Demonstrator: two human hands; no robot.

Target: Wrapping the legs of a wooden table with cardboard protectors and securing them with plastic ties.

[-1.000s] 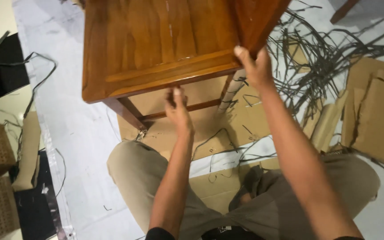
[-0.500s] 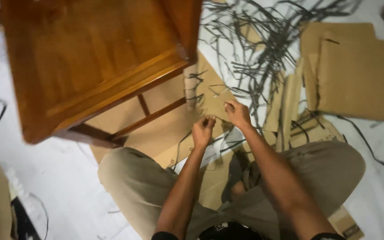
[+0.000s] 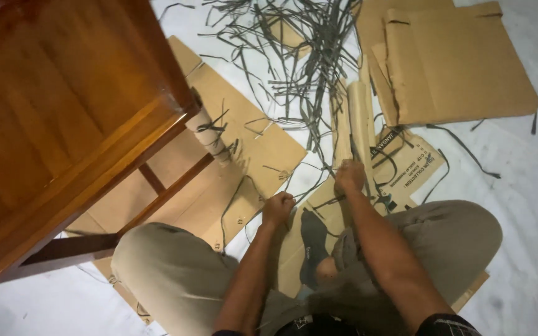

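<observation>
Two hands at frame centre, head view. My left hand (image 3: 278, 208) is fisted on a dark packing strap (image 3: 319, 203); my right hand (image 3: 349, 176) pinches its other end, fingers together. Strap lies over cardboard (image 3: 253, 149), lower right of the wooden table (image 3: 63, 118). Risk: strap may slip or snap back under tension.

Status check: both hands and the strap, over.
Left hand fisted on thin grey packing strap. Right hand gripping the same strap over flattened brown cardboard. Wooden table close at left, strap pile ahead.
</observation>
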